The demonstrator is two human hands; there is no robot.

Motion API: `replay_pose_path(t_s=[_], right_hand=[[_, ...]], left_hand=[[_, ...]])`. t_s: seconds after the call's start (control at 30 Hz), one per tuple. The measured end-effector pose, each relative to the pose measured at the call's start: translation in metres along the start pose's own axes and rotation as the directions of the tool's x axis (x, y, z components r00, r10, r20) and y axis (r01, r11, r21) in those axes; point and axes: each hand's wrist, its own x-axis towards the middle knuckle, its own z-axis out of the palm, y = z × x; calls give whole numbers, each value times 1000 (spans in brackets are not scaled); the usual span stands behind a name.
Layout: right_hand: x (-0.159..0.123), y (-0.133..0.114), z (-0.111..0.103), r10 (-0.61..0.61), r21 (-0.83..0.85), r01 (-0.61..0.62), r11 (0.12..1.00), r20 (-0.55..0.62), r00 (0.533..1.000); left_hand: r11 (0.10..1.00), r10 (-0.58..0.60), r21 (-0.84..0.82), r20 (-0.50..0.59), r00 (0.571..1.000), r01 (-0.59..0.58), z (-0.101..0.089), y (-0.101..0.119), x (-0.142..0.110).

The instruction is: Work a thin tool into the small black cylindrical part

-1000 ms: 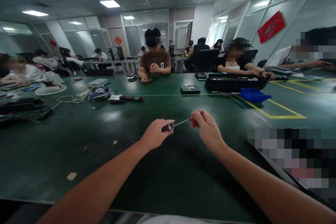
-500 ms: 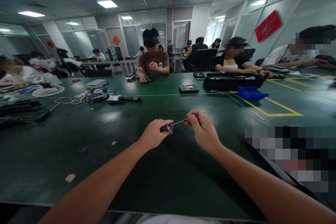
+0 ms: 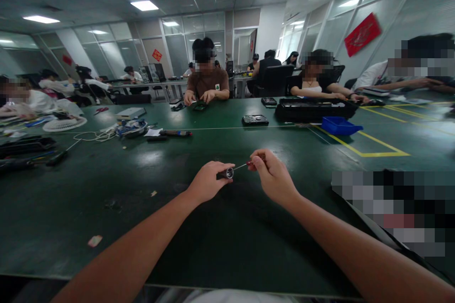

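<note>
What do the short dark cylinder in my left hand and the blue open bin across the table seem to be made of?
The short dark cylinder looks like metal, possibly plastic: its open end has a bright, shiny rim. The blue open bin seems smooth moulded plastic, judging by its even colour and sloping lip.

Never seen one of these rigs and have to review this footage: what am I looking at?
No robot here: these are a person's two bare hands. Every picture comes from one camera worn on that person's head, looking forward and down.

The left hand grips a short dark cylinder, its round end showing. The right hand holds a thin-shafted tool with some red on it, the shaft pointing at the cylinder; whether it touches is too small to tell.

Farther out on the green table lie a blue bin, a long black housing, a flat boxy device and a pale cable. Other people sit beyond.
</note>
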Motion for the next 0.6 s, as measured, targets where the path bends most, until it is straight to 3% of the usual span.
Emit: replay_pose_path(t_s=[0.23, 0.4, 0.6], right_hand=[[1, -4, -2, -15, -141, 13, 990, -14, 1000], [1, -4, -3, -11, -111, 6, 994, -47, 999], [-1, -3, -1, -48, -84, 48, 995, 6, 999]], left_hand=[[1000, -2, 17, 33, 999, 1, 1, -2, 1], [998, -57, 19, 21, 998, 57, 1, -4, 1], [1000, -22, 10, 28, 999, 22, 2, -3, 1]])
